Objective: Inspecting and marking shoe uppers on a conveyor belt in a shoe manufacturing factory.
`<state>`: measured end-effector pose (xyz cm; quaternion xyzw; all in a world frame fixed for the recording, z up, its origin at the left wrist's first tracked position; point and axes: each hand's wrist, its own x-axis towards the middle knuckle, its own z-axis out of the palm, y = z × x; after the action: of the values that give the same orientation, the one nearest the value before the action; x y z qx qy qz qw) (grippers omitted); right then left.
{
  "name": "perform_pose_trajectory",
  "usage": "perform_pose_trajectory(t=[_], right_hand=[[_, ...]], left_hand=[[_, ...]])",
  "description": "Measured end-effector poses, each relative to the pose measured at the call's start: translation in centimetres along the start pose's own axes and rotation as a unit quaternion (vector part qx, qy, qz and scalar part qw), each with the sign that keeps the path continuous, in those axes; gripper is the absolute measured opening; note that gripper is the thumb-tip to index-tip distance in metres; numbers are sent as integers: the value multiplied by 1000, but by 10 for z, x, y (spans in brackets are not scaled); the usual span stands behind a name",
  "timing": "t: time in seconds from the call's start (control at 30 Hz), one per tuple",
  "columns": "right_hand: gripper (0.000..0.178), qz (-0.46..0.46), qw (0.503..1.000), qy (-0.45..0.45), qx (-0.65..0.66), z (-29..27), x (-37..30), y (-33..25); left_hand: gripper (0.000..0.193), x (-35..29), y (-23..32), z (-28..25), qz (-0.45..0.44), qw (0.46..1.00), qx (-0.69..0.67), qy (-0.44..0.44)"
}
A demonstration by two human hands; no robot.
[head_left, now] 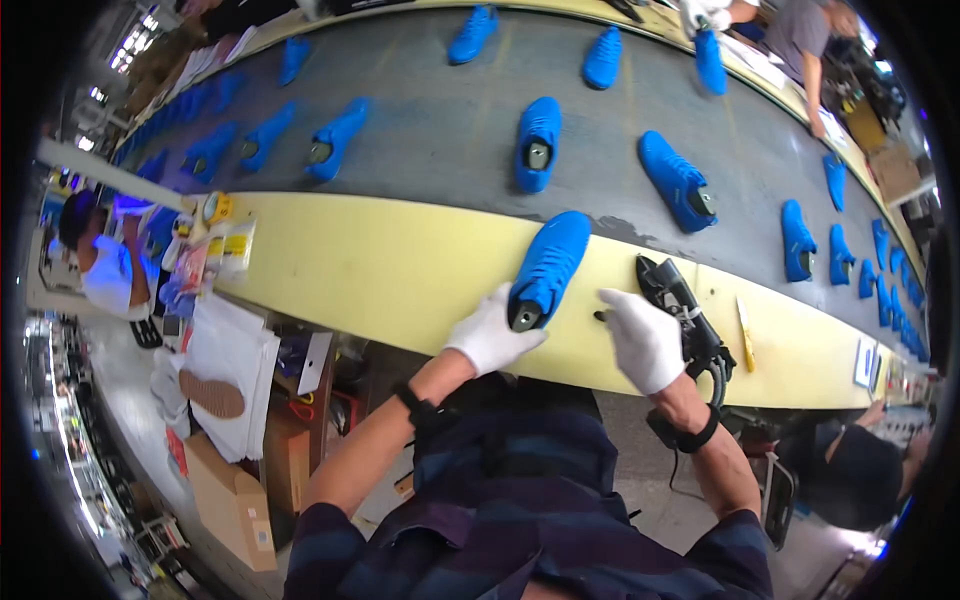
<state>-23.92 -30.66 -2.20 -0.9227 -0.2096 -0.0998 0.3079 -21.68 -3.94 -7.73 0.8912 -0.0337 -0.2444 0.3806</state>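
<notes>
My left hand (492, 332), in a white glove, is closed round the heel end of a blue lace-up sneaker (556, 258). The sneaker is held over the yellow ledge with its toe pointing away from me and a dark insert showing in its opening. My right hand (645, 342), gloved in white too, is to the right of the sneaker and apart from it. Its fingers are curled, and a small dark tip shows beside them; what it belongs to is hidden. Just right of this hand lies a black handheld tool (675, 290) with a cord.
Several blue sneakers (538, 145) stand on the grey conveyor belt (430, 130) beyond the yellow ledge (370, 245). A yellow utility knife (746, 335) lies at the right. Tape (217, 208) is at the left, above white sheets (225, 350) and a cardboard box (230, 500). Co-workers are around the belt.
</notes>
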Motion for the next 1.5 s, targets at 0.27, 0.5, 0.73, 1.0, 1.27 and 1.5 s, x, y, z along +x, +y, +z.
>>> perform_pose_trajectory(t=[0.27,0.5,0.73,1.0,1.27,1.5], right_hand=[[36,111,971,134,-165,-50,-14,64],[38,310,949,8,-60,-32,1,77],[48,340,931,-91,-94,-38,8,75],[51,342,937,-50,-54,-43,4,73],[55,380,914,-131,-63,-47,24,83],[54,372,917,-125,-69,-50,20,82]], left_hand=[[84,-6,23,-25,29,999,21,21],[98,1,40,15,14,981,156,110],[114,-19,61,49,133,925,322,150],[101,-30,65,56,154,954,254,40],[84,-12,76,48,62,990,124,38],[90,-3,52,55,112,990,82,30]])
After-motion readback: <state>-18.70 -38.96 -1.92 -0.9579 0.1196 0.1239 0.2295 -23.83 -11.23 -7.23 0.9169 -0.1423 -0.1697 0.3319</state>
